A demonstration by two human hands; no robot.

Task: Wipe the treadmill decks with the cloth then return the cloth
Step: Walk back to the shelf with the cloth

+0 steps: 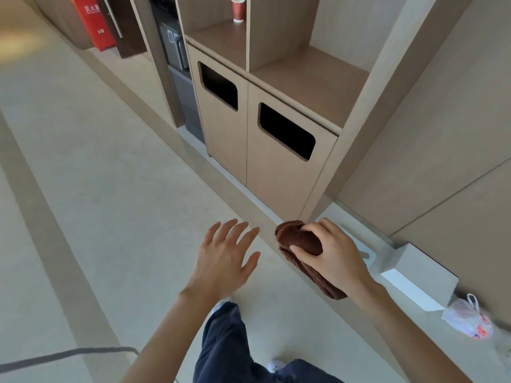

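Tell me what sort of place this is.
Probably a public corridor or lounge: a beige wooden cabinet with two waste openings, a red paper cup on its shelf, a red fire-extinguisher box.

Bunched brown cloth [300, 246] in the right hand [334, 258], above the floor.

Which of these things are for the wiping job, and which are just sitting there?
For the job:
- cloth, gripped by the right hand
- left hand, open and empty
(No treadmill is in view.)

Just lying about:
- paper cup on the shelf
- plastic bag on the floor
- red box
- bin cabinet
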